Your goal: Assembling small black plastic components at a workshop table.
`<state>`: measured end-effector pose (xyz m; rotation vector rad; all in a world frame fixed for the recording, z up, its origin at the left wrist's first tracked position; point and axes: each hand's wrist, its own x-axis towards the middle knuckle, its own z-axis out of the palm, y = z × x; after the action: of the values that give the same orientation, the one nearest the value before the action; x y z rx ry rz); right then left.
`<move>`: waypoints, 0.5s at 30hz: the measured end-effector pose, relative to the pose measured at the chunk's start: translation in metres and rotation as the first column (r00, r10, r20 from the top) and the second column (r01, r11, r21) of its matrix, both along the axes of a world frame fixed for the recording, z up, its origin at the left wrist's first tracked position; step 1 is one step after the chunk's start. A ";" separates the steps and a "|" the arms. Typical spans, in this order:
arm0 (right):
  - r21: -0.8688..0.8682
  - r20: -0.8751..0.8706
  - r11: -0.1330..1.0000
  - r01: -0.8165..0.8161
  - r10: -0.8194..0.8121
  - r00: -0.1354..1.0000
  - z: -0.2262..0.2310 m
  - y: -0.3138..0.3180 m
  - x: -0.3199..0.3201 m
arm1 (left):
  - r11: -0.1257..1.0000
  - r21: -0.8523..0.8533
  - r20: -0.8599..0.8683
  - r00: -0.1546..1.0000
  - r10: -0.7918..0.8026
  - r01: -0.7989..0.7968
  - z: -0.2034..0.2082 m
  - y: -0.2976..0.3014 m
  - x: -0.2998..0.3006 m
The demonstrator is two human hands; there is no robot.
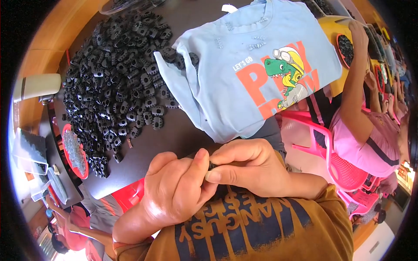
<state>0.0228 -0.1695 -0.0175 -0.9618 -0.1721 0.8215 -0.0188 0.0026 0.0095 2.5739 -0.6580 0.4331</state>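
My left hand [176, 187] and my right hand [252, 167] meet in front of my chest, fingertips pressed together. Between them is a small dark clip piece [212, 165], mostly hidden by the fingers. Beyond my hands lies a folded light-blue T-shirt [204, 82] with a cartoon dinosaur print. Several little clusters of small metal springs [257, 42] rest on its upper part. To the left a large heap of small black toothed plastic pieces [117, 82], like hair claw clip parts, covers much of the dark table [152, 145].
A red-rimmed bowl of small metallic parts [75, 152] stands at the left. At the right, a person in pink [361, 130] reaches over a yellow table near a bowl of black pieces [345, 50]. Pink plastic chairs [344, 169] stand there. Another person [72, 230] is at lower left.
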 end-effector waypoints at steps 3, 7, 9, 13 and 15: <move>0.006 -0.068 1.000 0.004 -0.003 0.998 -0.001 0.001 0.000 | 0.999 0.045 0.027 0.999 0.027 -0.028 -0.002 -0.002 -0.001; 0.016 -0.041 1.000 -0.024 0.025 0.999 -0.001 0.000 0.002 | 0.998 0.003 0.142 0.988 0.060 -0.061 -0.013 -0.005 -0.002; 0.018 -0.058 1.000 -0.025 0.026 0.998 -0.001 -0.001 0.002 | 0.997 -0.041 0.153 0.986 0.072 -0.066 -0.014 -0.005 -0.001; 0.066 -0.154 0.996 -0.064 0.074 0.985 0.003 -0.005 0.005 | 0.987 -0.151 0.064 0.996 0.066 -0.056 -0.008 -0.003 0.002; 0.086 -0.159 0.993 -0.083 0.096 0.983 0.002 -0.006 0.008 | 0.984 -0.163 0.059 0.995 0.076 -0.066 -0.006 -0.002 0.002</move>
<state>0.0303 -0.1752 -0.0153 -0.8132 -0.1062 0.9653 -0.0171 0.0008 0.0033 2.4437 -0.5313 0.5714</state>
